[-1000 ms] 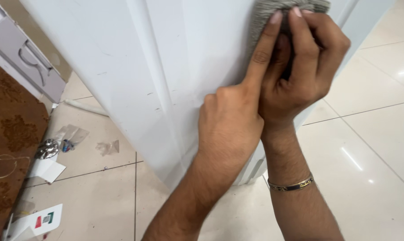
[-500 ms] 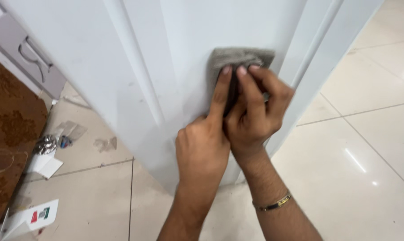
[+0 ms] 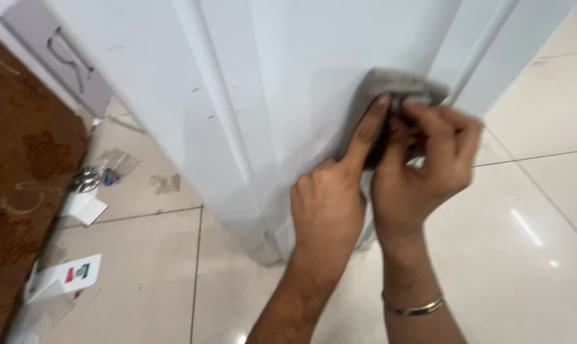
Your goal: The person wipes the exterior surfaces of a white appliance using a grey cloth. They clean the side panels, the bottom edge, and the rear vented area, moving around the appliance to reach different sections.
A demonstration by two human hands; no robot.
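I had both hands low on the white panelled door (image 3: 301,57), pressing a grey cloth (image 3: 393,86) flat against its lower panel. My left hand (image 3: 327,204) was mostly curled, with its forefinger stretched up along the left edge of the cloth and the fingertip pinning it to the door. My right hand (image 3: 422,159) was clenched on the cloth from the right, fingers bent over its lower edge and bunching the fabric there; that hand looked blurred, so I could not make out each finger. The two hands touched side by side. A thin bracelet (image 3: 413,309) sat on my right wrist.

The door's bottom corner stood on the pale tiled floor (image 3: 524,210). Well to the left of it, on the floor, lay scraps of clear plastic wrap (image 3: 120,162), a crumpled bit of foil (image 3: 85,179) and white cards (image 3: 62,277). A brown patterned mat (image 3: 21,159) ran along the left edge.
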